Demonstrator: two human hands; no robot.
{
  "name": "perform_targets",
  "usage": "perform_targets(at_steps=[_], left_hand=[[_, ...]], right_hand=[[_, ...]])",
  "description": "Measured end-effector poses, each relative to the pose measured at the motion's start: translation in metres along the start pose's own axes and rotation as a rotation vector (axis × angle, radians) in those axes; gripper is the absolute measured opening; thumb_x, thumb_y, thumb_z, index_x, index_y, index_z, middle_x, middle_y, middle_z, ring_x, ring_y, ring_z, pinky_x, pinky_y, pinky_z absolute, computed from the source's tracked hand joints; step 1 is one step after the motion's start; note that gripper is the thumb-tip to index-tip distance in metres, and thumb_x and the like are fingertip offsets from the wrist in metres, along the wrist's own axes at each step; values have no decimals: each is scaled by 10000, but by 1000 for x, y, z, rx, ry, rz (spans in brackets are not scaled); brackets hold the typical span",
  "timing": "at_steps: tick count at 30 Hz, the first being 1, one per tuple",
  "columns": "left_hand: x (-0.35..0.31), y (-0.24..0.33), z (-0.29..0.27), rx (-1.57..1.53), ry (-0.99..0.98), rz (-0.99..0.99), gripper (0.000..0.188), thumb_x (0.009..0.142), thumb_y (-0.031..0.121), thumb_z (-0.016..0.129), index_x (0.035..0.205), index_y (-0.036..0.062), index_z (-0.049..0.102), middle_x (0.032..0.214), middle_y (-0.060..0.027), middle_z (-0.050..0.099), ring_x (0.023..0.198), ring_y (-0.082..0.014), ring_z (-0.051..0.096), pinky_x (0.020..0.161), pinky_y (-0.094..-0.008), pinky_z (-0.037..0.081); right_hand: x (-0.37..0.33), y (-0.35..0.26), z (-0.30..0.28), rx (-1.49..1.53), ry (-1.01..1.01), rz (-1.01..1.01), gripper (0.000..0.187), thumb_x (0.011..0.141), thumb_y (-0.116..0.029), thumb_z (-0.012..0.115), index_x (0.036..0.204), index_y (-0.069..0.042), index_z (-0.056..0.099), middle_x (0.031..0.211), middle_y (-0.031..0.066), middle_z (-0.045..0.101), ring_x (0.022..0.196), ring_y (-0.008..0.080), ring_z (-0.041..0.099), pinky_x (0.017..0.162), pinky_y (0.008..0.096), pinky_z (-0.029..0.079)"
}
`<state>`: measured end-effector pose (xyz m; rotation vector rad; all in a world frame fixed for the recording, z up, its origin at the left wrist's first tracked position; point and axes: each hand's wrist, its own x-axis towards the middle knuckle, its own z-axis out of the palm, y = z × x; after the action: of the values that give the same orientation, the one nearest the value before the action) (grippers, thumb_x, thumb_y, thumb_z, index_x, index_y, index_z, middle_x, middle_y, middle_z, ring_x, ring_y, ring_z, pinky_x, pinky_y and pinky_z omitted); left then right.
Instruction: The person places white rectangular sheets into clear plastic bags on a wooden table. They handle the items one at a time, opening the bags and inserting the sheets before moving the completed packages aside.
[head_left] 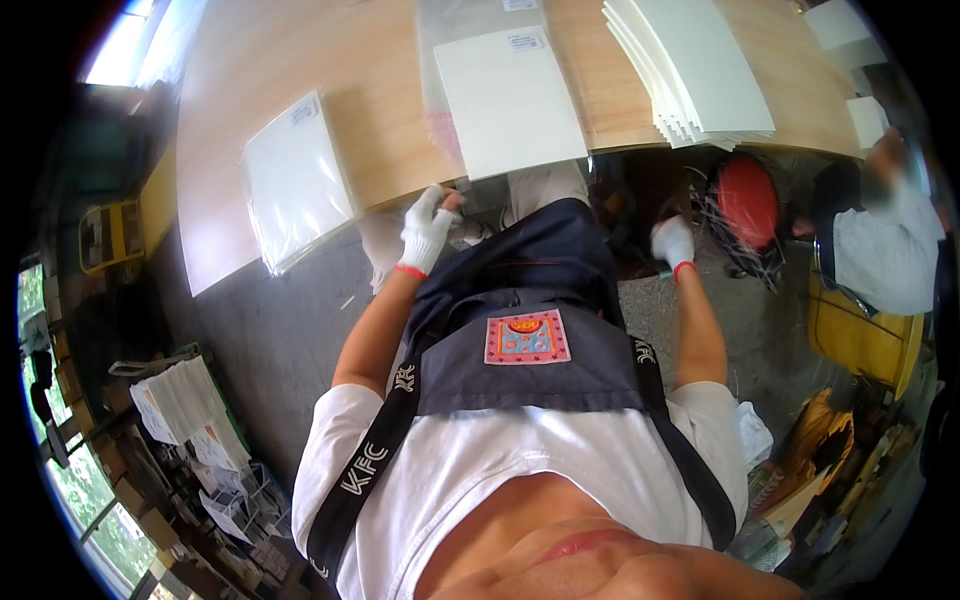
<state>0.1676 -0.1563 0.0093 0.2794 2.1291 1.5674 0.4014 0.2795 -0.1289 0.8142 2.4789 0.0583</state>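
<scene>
**Gloved hands at the table's near edge**

Wooden table (300, 60) spans the far side, over a grey floor. On it lie a bagged white sheet (297, 180) at left, another sheet (510, 100) in the middle and a stack (690, 65) at right. Left hand (428, 232), gloved, touches the near table edge, fingers loosely curled, holding nothing. Right hand (673, 242) hangs below the table; I cannot tell its grip.

right hand (672, 241) fingers hidden, white stack (700, 65) cropped
</scene>
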Motion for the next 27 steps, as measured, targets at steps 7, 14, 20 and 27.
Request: perform_targets(at_steps=[7, 14, 20, 27], left_hand=[[10, 4, 4, 937, 151, 859, 294, 654, 62, 636, 936, 145, 647, 1175, -36, 589, 697, -236, 626, 543, -338, 509], [14, 5, -1, 789, 115, 972, 84, 730, 86, 637, 810, 109, 637, 961, -45, 630, 674, -232, 598, 570, -332, 490], [-1, -22, 17, 126, 279, 376, 97, 877, 106, 556, 820, 27, 562, 704, -58, 523, 636, -132, 497, 590, -266, 416], [7, -15, 38, -395, 469, 138, 133, 863, 134, 602, 865, 73, 484, 710, 0, 504, 644, -96, 463, 564, -252, 409]], right_hand=[[-63, -112, -169, 393, 812, -504, 189, 747, -224, 688, 877, -115, 605, 867, 76, 625, 808, 307, 611, 751, 419, 488], [-32, -141, -185, 495, 1115, -1010, 173, 691, -133, 725, 837, -119, 634, 891, 24, 612, 773, 258, 599, 631, 378, 473], [-56, -180, -161, 1231, 567, -401, 199, 818, -182, 676, 745, -39, 557, 616, 44, 564, 552, 136, 564, 516, 286, 433], [-39, -185, -135, 1642, 306, -168, 280, 877, -280, 616, 762, -53, 500, 607, -5, 539, 457, 51, 478, 429, 216, 409]])
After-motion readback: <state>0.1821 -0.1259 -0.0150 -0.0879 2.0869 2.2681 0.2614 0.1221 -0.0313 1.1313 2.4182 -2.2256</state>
